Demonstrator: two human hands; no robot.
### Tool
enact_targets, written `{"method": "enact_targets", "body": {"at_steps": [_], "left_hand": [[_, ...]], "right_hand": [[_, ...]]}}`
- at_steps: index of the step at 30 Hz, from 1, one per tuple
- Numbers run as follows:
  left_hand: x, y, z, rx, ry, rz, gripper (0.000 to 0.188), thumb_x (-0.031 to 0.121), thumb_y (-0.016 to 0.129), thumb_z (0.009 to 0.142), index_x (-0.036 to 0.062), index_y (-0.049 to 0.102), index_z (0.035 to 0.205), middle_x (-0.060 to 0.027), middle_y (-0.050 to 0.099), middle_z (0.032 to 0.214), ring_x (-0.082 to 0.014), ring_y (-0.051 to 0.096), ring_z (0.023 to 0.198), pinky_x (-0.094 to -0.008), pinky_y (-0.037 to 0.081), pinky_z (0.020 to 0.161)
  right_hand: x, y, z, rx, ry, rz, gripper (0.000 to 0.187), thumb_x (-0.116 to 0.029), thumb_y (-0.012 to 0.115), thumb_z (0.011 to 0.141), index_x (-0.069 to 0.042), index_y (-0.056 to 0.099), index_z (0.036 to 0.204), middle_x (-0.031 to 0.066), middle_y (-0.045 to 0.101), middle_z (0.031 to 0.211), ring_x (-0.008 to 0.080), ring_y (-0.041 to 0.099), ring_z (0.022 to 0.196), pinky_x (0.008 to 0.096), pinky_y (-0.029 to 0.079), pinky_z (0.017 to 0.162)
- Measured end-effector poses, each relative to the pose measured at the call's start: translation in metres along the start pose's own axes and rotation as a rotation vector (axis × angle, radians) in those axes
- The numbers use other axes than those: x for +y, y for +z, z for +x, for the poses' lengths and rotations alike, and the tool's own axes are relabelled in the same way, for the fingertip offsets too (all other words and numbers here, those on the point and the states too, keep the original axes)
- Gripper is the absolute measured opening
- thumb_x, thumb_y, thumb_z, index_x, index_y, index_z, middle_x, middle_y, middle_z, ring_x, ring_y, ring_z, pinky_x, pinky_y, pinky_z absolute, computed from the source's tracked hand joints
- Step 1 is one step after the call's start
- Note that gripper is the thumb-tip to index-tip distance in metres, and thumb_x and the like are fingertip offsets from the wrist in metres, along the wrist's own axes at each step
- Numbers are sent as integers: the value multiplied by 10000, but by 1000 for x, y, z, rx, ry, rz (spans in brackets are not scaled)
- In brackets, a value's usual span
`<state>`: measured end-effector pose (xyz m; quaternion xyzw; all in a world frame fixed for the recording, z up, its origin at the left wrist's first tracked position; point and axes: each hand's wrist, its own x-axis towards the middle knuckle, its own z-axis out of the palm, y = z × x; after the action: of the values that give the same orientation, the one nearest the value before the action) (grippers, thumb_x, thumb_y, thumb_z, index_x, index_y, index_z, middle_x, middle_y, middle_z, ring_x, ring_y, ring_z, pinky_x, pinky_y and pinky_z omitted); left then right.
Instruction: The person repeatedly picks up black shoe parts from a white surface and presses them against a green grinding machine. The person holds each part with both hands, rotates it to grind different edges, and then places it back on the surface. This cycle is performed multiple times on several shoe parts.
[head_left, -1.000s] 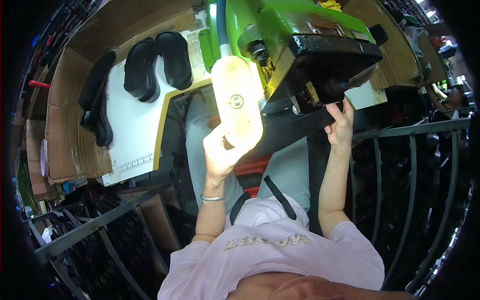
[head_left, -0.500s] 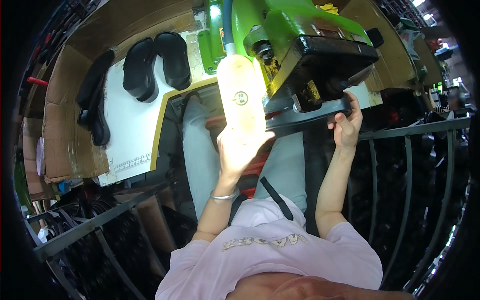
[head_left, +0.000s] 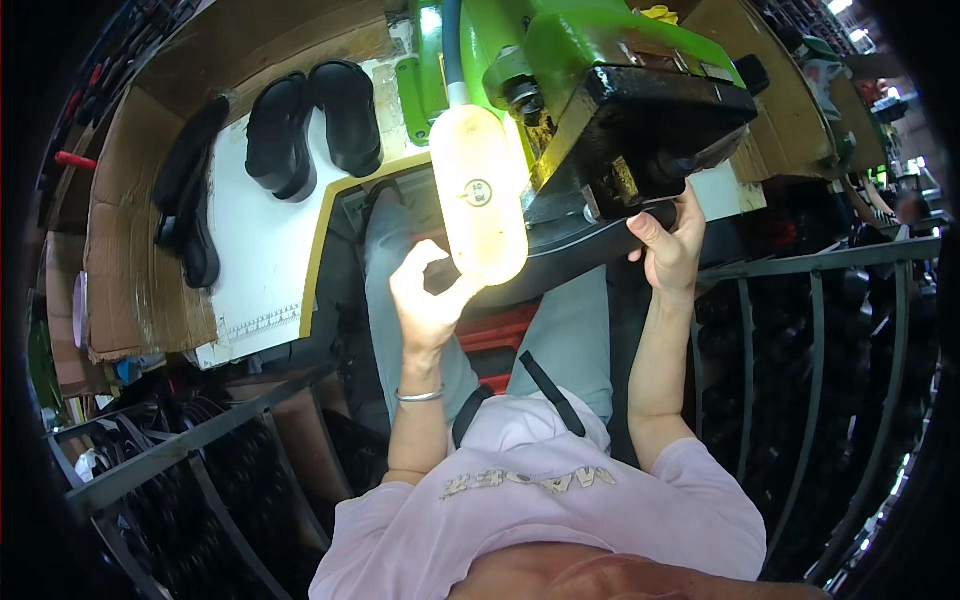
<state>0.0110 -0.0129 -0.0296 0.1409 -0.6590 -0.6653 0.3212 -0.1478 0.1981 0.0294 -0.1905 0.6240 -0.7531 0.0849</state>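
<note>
A long black shoe sole [head_left: 570, 260] lies crosswise beneath the black head of a green machine [head_left: 600, 45], its upper edge close against the metal there. My right hand [head_left: 672, 250] is closed on the sole's right end, thumb toward me and fingers behind. At the other end, my left hand [head_left: 425, 305] curls thumb and fingers around the sole's left tip. A bright oval lamp [head_left: 480, 190] hangs in front and hides part of that grip and of the sole's left portion.
Several black platform soles [head_left: 345, 120] lie on the white tabletop [head_left: 245, 240], left of the machine, inside cardboard walls [head_left: 140, 230]. Metal rails [head_left: 820, 258] flank me on both sides, with dark stacked goods beyond. A red stool [head_left: 490, 335] shows between my legs.
The sole has turned, and its left part has swung toward me. My left hand has shifted left and its fingers show more. My right hand has moved slightly left, thumb now over the sole's end.
</note>
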Motion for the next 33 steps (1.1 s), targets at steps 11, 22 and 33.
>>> {"method": "enact_targets", "body": {"at_steps": [11, 22, 33], "left_hand": [[41, -10, 7, -157, 374, 674, 418, 311, 873, 625, 50, 636, 849, -80, 616, 773, -249, 580, 708, -362, 438, 713], [44, -16, 32, -234, 392, 728, 465, 229, 924, 580, -8, 666, 886, -100, 659, 745, -232, 639, 658, -319, 523, 667], [17, -87, 17, -184, 209, 691, 421, 230, 897, 521, 36, 564, 690, -89, 536, 677, -270, 502, 657, -351, 403, 613]], "right_hand": [[26, 7, -25, -118, -120, 83, 625, -123, 870, 697, 10, 469, 1158, 60, 607, 909, 103, 589, 750, 226, 495, 613], [43, 17, -28, -76, 26, 294, 606, -99, 842, 719, -4, 454, 1174, 93, 624, 932, 146, 627, 720, 246, 538, 496], [58, 80, -59, -141, 71, 158, 509, 16, 808, 722, -10, 477, 1108, 91, 620, 935, 126, 619, 710, 239, 530, 573]]}}
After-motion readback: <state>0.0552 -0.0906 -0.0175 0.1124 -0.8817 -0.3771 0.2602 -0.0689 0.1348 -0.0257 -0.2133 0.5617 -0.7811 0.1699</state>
